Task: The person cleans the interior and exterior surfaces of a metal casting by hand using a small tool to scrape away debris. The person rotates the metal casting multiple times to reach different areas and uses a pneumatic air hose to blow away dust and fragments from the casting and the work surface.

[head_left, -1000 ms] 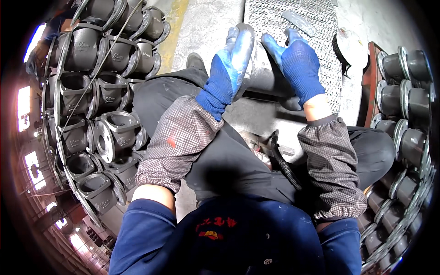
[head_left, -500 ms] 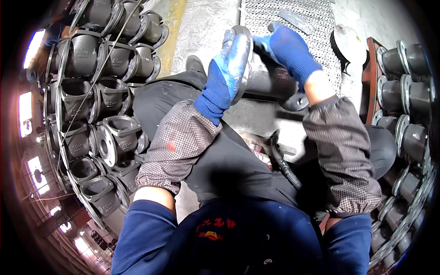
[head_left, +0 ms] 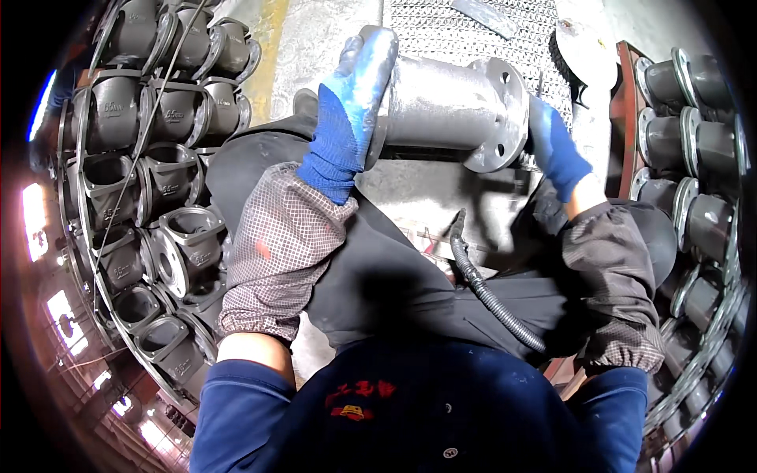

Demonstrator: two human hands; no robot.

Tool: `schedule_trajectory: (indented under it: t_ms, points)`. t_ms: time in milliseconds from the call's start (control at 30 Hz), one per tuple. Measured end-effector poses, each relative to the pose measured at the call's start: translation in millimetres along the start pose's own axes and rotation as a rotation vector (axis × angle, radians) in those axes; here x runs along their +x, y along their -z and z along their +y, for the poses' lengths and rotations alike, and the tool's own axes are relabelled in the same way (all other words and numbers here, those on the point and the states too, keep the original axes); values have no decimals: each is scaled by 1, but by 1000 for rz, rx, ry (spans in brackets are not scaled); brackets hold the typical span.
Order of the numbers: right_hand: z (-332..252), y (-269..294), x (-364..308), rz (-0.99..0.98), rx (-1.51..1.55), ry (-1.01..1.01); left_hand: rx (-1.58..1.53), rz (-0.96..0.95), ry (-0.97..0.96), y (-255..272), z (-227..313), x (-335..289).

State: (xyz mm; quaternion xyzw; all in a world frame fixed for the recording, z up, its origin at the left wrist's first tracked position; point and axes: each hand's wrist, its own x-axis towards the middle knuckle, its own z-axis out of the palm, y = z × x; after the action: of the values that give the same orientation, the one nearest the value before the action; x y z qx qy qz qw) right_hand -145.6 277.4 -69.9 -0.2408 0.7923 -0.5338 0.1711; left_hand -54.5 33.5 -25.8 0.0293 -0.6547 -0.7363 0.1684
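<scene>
A grey cast-metal valve body (head_left: pixel 441 102) with a round flange at each end lies sideways in front of me, above my knees. My left hand (head_left: pixel 347 118), in a blue knitted glove with a shiny worn palm side, is pressed along the left flange and grips it. At the other end, my right hand (head_left: pixel 558 150), in a matching glove, holds the right flange from its outer side; its fingers are largely hidden behind the rim. Bolt holes show in the right flange. A ribbed grey hose (head_left: pixel 497 303) curves over my lap below the valve body.
Stacked valve bodies (head_left: pixel 118 110) fill the left side, with a thin cable across them. More flanged castings (head_left: pixel 710 146) stand at the right behind a rusty red frame (head_left: pixel 627 118). Ahead lies a textured metal mat (head_left: pixel 441 31) with a flat strip (head_left: pixel 485 17) on it.
The valve body has turned so its length and right flange now show. My right hand has moved right and down from above it to its right end; my left hand has shifted slightly left.
</scene>
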Motion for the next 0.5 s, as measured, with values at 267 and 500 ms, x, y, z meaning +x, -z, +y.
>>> schedule_trajectory:
  t_ms: [267, 500]
  points:
    - [-6, -6, 8, 108, -485, -33, 364, -51, -305, 5, -6, 26]
    - [6, -23, 8, 445, 1006, -392, 736, -166, -546, 7, -4, 36]
